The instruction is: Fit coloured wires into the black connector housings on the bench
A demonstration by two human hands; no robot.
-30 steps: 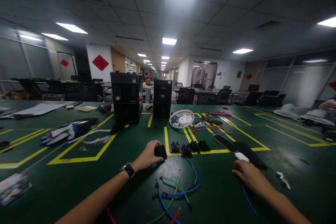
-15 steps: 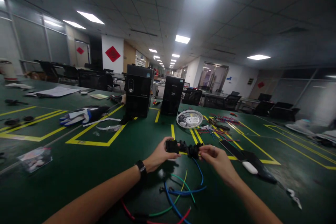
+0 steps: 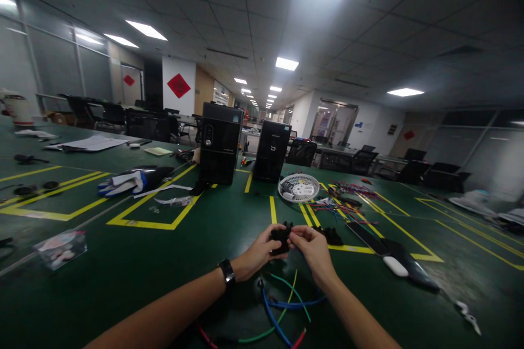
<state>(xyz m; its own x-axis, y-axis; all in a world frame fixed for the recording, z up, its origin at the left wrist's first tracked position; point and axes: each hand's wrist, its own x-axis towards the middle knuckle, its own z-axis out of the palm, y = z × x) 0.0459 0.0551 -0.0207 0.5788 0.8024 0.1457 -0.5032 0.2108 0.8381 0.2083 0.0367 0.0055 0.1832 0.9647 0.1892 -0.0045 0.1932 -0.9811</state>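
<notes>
In my left hand (image 3: 258, 253) is a small black block (image 3: 279, 241), held between thumb and fingers above the table. My right hand (image 3: 313, 253) is closed in a pinch against the block's right side. Its fingertips hide whatever is between them. Several small black parts (image 3: 331, 235) lie on the table just beyond my right hand. Below my hands are loose wires: a blue wire (image 3: 272, 313), a green wire (image 3: 256, 337) and a red wire (image 3: 300, 338). Part of the blue wire passes out of sight behind my right forearm.
On the green table (image 3: 229, 212), a white basket (image 3: 298, 188) stands near two black computer cases (image 3: 221, 144). Coloured wires (image 3: 352, 202), a phone (image 3: 366, 238) and a white case (image 3: 395, 266) are to the right. Gloves (image 3: 123, 182) and a plastic bag (image 3: 61, 249) lie left.
My right hand has moved left, from the cluster of black parts to the block in my left hand. The cluster now shows behind my right hand. The view has shifted slightly.
</notes>
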